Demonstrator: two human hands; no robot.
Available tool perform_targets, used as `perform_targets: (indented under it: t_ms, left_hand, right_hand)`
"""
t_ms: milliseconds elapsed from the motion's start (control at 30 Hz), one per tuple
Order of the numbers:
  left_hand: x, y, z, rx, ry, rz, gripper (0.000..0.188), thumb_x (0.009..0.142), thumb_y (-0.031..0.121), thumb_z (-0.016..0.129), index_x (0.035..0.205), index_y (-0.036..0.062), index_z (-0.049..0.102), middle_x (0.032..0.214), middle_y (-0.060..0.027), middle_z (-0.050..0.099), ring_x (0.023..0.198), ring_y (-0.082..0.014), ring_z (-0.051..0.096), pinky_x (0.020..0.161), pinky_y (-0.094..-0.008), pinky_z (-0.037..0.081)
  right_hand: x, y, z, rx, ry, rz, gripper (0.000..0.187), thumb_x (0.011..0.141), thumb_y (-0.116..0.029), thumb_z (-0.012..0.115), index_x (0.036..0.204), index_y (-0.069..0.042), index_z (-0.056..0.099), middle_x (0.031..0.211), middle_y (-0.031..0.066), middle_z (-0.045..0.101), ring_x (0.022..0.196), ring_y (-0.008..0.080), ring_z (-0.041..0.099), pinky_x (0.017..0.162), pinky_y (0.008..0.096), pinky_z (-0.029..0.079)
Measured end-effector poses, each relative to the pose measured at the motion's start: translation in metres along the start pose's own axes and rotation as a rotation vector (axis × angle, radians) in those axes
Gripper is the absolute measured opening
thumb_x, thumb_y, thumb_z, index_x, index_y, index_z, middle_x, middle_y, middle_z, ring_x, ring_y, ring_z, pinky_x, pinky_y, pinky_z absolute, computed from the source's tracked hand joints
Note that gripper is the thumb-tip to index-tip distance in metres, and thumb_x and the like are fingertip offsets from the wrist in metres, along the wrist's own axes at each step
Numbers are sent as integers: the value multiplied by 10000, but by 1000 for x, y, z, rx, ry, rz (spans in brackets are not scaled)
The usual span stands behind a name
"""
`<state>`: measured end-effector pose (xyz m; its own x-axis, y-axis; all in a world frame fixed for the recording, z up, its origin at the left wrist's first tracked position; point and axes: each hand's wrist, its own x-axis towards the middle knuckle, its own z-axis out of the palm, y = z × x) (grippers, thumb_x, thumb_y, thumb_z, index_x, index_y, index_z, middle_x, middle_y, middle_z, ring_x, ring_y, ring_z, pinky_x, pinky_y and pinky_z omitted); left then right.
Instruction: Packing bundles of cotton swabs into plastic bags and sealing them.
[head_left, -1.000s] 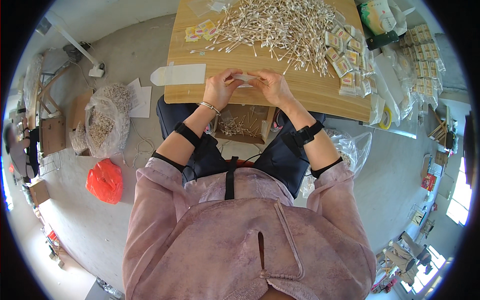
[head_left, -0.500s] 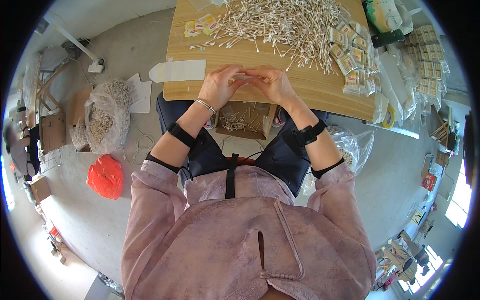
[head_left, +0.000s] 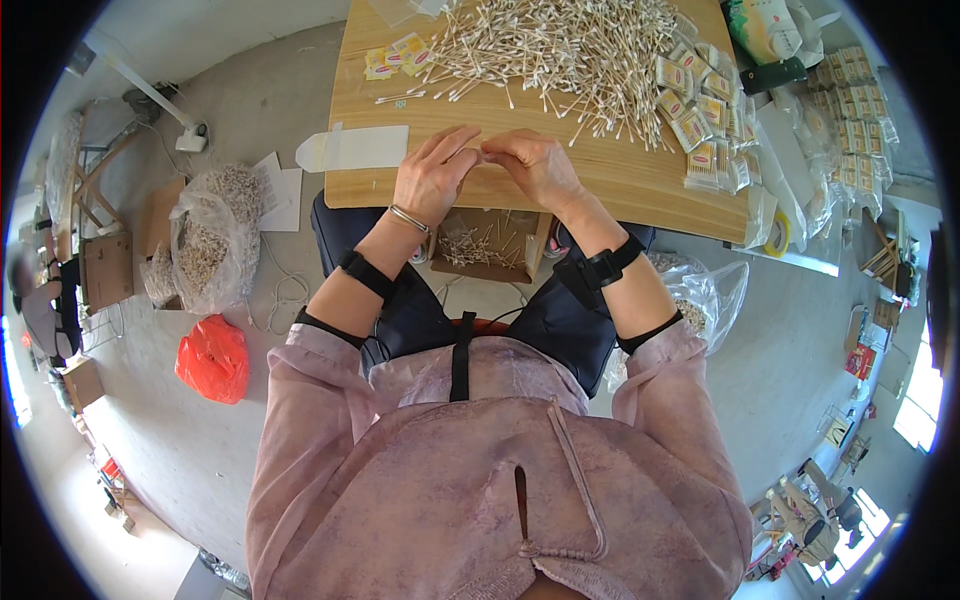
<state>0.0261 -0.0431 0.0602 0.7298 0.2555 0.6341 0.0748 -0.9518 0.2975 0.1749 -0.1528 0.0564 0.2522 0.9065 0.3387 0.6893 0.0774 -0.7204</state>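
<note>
My left hand (head_left: 434, 178) and my right hand (head_left: 538, 168) meet fingertip to fingertip above the near edge of the wooden table (head_left: 620, 185). Both are closed in a pinch, and whatever lies between the fingers is hidden or too small to name. Beyond them a large loose heap of cotton swabs (head_left: 560, 55) covers the tabletop. A flat white strip (head_left: 370, 147) lies beside my left hand. Several small yellow-and-white cards (head_left: 400, 55) rest left of the heap. To its right are many small clear packs of swabs (head_left: 695, 125).
Below the table edge, an open drawer-like box (head_left: 485, 268) holds loose swabs. A clear bag of swabs (head_left: 208, 245) and a red plastic bag (head_left: 213, 360) stand on the floor at left. A yellow tape roll (head_left: 777, 236) lies at the table's right corner; another plastic bag (head_left: 715, 290) sits below.
My hands have drawn slightly apart, and the left fingers have straightened somewhat. The left hand has shifted a little left. The heap and packs look the same.
</note>
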Motion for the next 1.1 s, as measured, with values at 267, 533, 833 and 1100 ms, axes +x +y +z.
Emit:
perform_targets:
  t_ms: [267,533,833,1100]
  left_hand:
    - [0,-4,1,-259,-147,-203,106,761,29,676,817,47,588,860,-70,656,776,-262,637,653,-332,520]
    - [1,-2,3,-330,-175,-215,113,760,23,679,811,45,581,845,-78,650,761,-262,634,644,-338,519]
    - [0,2,7,-146,-125,-161,77,778,80,647,803,100,577,802,-25,622,759,-234,613,600,-344,510]
    - [4,-2,7,-77,-140,-32,134,712,37,670,802,103,596,804,-17,631,769,-205,619,632,-322,518]
  right_hand:
    - [8,2,-7,211,-135,248,169,818,-95,665,974,-30,658,948,136,672,863,259,655,730,311,509]
    - [2,9,-8,355,-239,325,241,837,-78,653,1075,-36,656,916,122,695,851,167,659,752,268,508]
    - [-9,15,-7,19,-45,-48,230,775,5,649,996,-55,669,921,115,681,831,243,663,708,303,534]
    - [-11,6,-9,-78,36,-125,233,745,5,656,966,-71,664,847,103,670,807,279,649,682,343,539]
